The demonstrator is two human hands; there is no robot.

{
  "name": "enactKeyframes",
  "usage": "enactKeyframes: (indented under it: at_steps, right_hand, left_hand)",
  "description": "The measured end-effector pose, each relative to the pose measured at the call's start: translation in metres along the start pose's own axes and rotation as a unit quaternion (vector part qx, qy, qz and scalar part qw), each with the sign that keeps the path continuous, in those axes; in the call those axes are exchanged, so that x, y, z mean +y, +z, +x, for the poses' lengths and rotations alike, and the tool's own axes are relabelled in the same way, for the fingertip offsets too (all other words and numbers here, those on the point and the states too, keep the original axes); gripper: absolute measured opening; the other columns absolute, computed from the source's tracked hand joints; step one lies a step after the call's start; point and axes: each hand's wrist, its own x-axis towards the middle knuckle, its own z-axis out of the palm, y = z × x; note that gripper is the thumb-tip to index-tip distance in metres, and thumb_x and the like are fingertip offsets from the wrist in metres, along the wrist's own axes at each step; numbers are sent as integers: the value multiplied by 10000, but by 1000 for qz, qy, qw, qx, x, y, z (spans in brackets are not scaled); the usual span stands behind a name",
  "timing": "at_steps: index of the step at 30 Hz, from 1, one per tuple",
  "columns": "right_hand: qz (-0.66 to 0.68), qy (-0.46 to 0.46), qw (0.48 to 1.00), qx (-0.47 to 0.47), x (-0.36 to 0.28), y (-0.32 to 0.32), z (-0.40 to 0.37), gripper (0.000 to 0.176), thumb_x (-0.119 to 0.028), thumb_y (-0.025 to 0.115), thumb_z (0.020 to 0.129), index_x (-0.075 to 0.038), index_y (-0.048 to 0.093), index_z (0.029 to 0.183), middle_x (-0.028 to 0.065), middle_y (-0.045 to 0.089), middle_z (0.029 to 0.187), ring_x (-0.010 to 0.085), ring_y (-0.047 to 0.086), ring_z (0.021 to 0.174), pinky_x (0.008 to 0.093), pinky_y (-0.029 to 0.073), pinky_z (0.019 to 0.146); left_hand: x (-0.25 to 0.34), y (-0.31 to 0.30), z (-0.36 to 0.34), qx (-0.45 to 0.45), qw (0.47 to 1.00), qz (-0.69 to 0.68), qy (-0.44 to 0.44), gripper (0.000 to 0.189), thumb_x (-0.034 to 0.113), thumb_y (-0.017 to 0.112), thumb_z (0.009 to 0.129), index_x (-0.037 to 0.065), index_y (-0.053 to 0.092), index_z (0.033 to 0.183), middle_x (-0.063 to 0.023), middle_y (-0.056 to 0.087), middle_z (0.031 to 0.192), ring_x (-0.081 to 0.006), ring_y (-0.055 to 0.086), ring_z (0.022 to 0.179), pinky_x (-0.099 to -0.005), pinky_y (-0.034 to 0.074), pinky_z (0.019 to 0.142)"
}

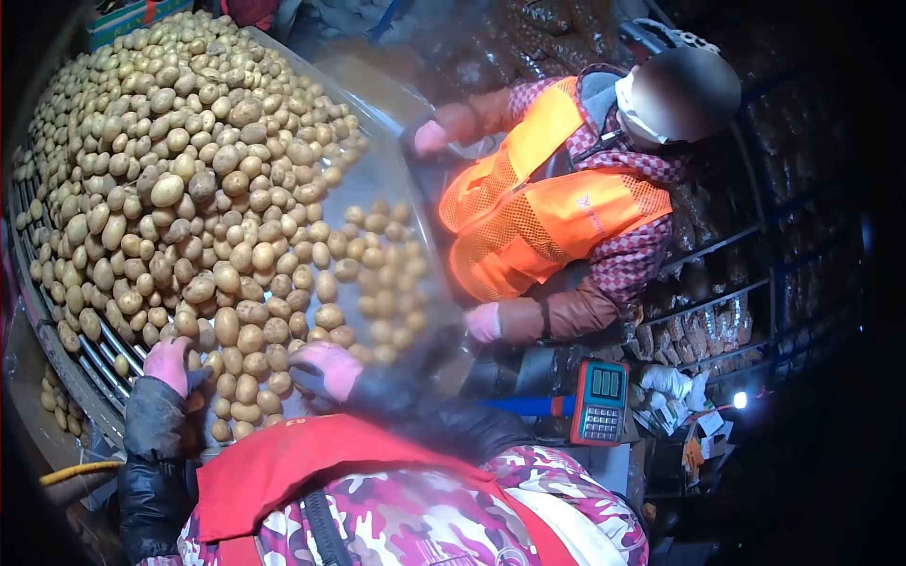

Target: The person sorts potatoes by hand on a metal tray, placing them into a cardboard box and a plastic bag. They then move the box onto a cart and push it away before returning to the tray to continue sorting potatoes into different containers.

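ideally, keep the left hand [168, 366] and right hand [330, 368] low around the potatoes [250, 366], guiding gently to avoid bruises; whether their fingers [308, 356] are gripping any, i can't tell.

Potatoes [167, 191] are heaped across the left and middle of the table [389, 172], which is edged by bars [99, 363] on its left. Beyond its right edge, a person [543, 226] is backed by racks [722, 247]; a keypad display [600, 404] is placed nearer the camera wearer.
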Motion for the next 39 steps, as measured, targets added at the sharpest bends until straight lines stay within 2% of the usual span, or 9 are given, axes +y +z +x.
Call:
enactKeyframes:
  at_steps: [5,10,14,22,23,30,34,35,39]
  right_hand:
    - [4,32,999,-24,16,12,-30,229,-290,682,914,-93,724,1023,161,712,1000,400,664,991,477,520,872]
    - [-34,-8,999,28,18,13,-53,257,-204,730,860,-107,709,1098,143,704,1051,365,653,1024,458,518,898]
    - [-52,-26,998,38,2,9,-58,453,-115,821,661,-59,631,1068,109,642,1010,360,600,948,439,511,831]
    - [112,179,976,42,-16,9,-64,260,-204,713,921,-84,713,1151,186,708,1018,364,682,959,434,537,841]
    - [89,161,983,27,-14,17,-74,256,-205,709,922,-86,714,1148,189,707,1026,363,681,962,432,537,843]
    - [-43,90,994,-42,-5,5,-62,220,-235,678,942,-103,725,1111,158,715,997,335,688,966,430,540,843]
    - [247,287,926,15,-19,17,-62,238,-298,636,972,-69,699,974,153,658,792,228,623,629,427,512,598]
    - [46,137,989,-31,5,17,-64,255,-316,669,947,-62,689,947,140,676,785,260,659,685,452,516,629]
    - [-11,103,993,50,30,29,-76,307,-362,690,912,-76,727,1018,194,706,926,377,691,926,475,533,823]
  left_hand:
    - [-19,23,-11,94,931,-352,12,477,289,773,891,43,636,1277,-175,713,1088,-298,712,929,-390,575,817]
    - [38,-8,-27,7,526,-842,-120,483,434,588,1039,67,584,1353,-133,728,1077,-232,712,829,-357,601,753]
    - [58,-7,-28,-34,407,-898,-164,585,588,570,1002,152,583,1392,-72,695,1238,-271,688,991,-479,576,889]
    - [45,22,-25,-114,446,-879,-127,466,545,584,1017,167,630,1286,-33,701,970,-206,679,769,-354,562,618]
    - [57,22,-33,-25,530,-830,-172,447,536,568,1030,151,635,1246,-47,674,918,-201,643,709,-334,537,586]
    - [56,22,-26,-165,445,-870,-134,471,549,513,1047,129,644,1212,-53,662,869,-210,618,645,-355,495,542]
    - [80,11,-40,-34,535,-833,-137,523,602,512,1026,127,640,1202,-70,684,934,-217,635,708,-366,519,593]
    - [45,38,-14,-182,420,-886,-70,542,632,515,1012,132,646,1175,-78,687,952,-243,642,744,-384,517,599]
    - [51,27,-7,-202,335,-918,-65,667,730,514,958,140,654,1236,-143,703,1127,-348,702,953,-555,579,770]
